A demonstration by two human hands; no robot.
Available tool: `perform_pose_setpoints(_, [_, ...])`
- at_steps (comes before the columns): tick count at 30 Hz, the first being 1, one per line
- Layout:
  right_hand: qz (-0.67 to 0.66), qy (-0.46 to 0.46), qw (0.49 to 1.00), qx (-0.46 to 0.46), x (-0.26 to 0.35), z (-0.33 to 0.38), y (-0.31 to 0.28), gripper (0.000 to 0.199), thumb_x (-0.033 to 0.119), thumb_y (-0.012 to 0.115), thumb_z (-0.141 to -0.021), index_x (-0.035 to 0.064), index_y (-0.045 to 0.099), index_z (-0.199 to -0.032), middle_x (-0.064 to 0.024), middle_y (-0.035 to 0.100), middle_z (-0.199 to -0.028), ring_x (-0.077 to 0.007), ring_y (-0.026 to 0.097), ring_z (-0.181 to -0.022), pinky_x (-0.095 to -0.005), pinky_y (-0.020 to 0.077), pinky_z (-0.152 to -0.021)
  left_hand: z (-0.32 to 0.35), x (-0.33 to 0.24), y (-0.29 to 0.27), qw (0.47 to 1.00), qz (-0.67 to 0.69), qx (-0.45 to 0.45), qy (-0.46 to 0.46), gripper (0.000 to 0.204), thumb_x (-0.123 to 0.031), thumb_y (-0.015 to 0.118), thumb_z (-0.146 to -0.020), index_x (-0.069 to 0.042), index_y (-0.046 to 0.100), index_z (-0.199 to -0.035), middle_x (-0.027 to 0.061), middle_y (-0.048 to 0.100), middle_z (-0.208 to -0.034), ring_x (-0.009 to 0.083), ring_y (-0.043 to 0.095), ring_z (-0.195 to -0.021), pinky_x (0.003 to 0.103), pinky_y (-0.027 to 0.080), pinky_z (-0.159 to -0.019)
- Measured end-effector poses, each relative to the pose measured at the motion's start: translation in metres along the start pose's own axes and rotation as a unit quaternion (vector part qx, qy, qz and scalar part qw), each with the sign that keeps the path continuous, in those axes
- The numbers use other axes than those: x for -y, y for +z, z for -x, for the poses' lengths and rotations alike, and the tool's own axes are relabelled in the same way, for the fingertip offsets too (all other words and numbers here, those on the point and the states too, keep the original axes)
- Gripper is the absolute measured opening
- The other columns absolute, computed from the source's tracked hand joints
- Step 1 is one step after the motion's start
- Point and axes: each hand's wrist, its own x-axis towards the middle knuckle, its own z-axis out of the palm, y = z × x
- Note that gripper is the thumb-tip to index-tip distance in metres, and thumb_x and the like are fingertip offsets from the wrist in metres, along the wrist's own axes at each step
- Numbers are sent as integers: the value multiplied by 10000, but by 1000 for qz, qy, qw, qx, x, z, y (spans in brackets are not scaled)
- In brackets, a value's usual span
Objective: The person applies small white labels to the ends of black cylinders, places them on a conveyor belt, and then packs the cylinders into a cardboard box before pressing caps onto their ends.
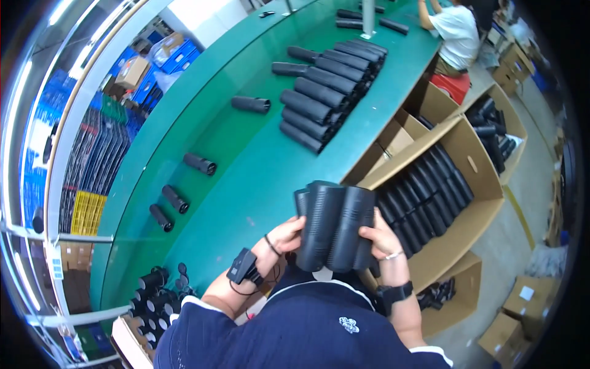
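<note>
Several black plastic cylinders [321, 224] with ribbed strips are bunched upright in front of my body. Pressed to the left side of the bunch is my left hand [287, 235], its fingers partly hidden behind it. My right hand [382, 238] grips the right side, thumb across the front. Just right of the bunch, an open cardboard box [430, 270] holds rows of similar black cylinders [424, 194]. A stack of these cylinders [319, 92] lies on the green table [246, 184] ahead.
Single cylinders [200, 163] lie along the table's left, recessed strip. At lower left, a box [126, 338] contains black round parts. More open cartons [513, 132] stand at right. A person [458, 34] sits at the far right end of the table. Crates [89, 212] stand beyond the left edge.
</note>
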Motion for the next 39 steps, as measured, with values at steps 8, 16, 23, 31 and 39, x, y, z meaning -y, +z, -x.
perform_pose_setpoints(8, [102, 254, 951, 145, -155, -137, 128, 878, 162, 804, -722, 34, 268, -1405, -144, 456, -1316, -244, 442, -1226, -396, 377, -1025, 172, 0, -116, 962, 156, -88, 207, 763, -566, 501, -846, -66, 327, -1396, 142, 428, -1386, 307, 442, -1249, 495, 365, -1055])
perform_pose_setpoints(16, [257, 361, 878, 182, -234, -216, 174, 985, 164, 860, -645, 76, 257, -1419, -129, 478, -1312, -261, 467, -1216, -447, 413, -983, 213, 8, -185, 928, 208, -153, 270, 640, -485, 476, -917, -73, 337, -1386, 125, 403, -1408, 318, 391, -1283, 535, 291, -1073])
perform_pose_setpoints(23, [404, 346, 833, 153, -238, -239, 187, 1130, 103, 882, -569, 63, 173, -1447, -182, 443, -1327, -316, 464, -1212, -455, 440, -953, 229, 11, -192, 922, 224, -201, 244, 565, -336, 607, -894, -74, 380, -1340, 131, 451, -1356, 336, 443, -1238, 558, 331, -1030])
perform_pose_setpoints(31, [482, 279, 813, 167, -221, -258, 181, 955, 113, 872, -559, 93, 367, -1370, -172, 537, -1222, -313, 520, -1135, -426, 441, -936, 239, 18, -206, 897, 204, -293, 261, 512, -213, 639, -874, -154, 393, -1319, 99, 509, -1265, 302, 528, -1136, 567, 434, -906])
perform_pose_setpoints(39, [717, -38, 683, 136, -218, -274, 140, 835, 219, 800, -627, 163, 369, -1339, -213, 523, -1149, -385, 525, -1086, -426, 431, -955, 241, 27, -223, 845, 192, -418, 272, 471, -167, 683, -828, -127, 448, -1235, 87, 531, -1186, 273, 513, -1089, 512, 411, -881])
